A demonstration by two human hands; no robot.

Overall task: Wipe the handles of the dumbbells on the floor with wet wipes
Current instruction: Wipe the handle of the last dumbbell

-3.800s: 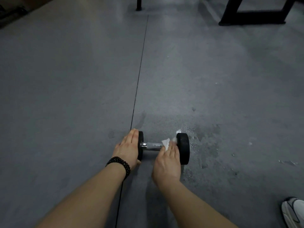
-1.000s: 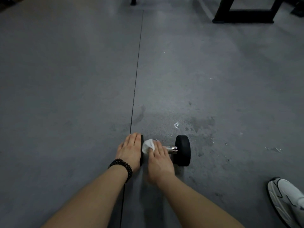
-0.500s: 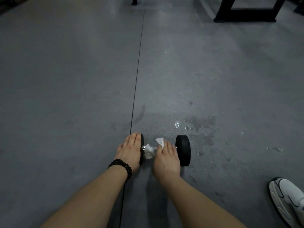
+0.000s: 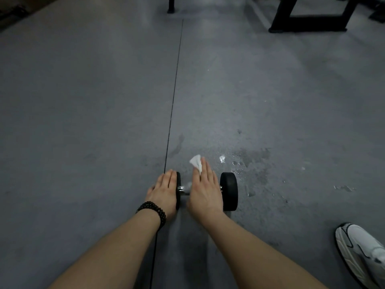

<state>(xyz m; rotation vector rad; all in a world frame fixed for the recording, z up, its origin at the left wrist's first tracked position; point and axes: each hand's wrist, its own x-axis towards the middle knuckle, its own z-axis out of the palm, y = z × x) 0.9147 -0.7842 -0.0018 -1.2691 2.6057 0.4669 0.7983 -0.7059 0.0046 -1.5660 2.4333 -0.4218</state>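
A small dumbbell (image 4: 228, 190) with black round heads and a chrome handle (image 4: 183, 188) lies crosswise on the grey floor. My left hand (image 4: 164, 190), with a black bead bracelet at the wrist, rests flat against the dumbbell's left head. My right hand (image 4: 205, 190) lies over the handle with its fingers stretched forward. It holds a white wet wipe (image 4: 196, 163), which sticks out past the fingertips beyond the handle. Most of the handle is hidden under this hand.
Wet patches and droplets (image 4: 248, 161) mark the floor beyond and right of the dumbbell. A dark seam (image 4: 173, 105) runs along the floor from the far end to my left hand. A black equipment frame (image 4: 308, 19) stands far right. A white shoe (image 4: 362, 253) is at the lower right.
My right hand has slid forward over the handle and its fingers have straightened, so the wipe now pokes out ahead of the handle. My left hand stays on the left head.
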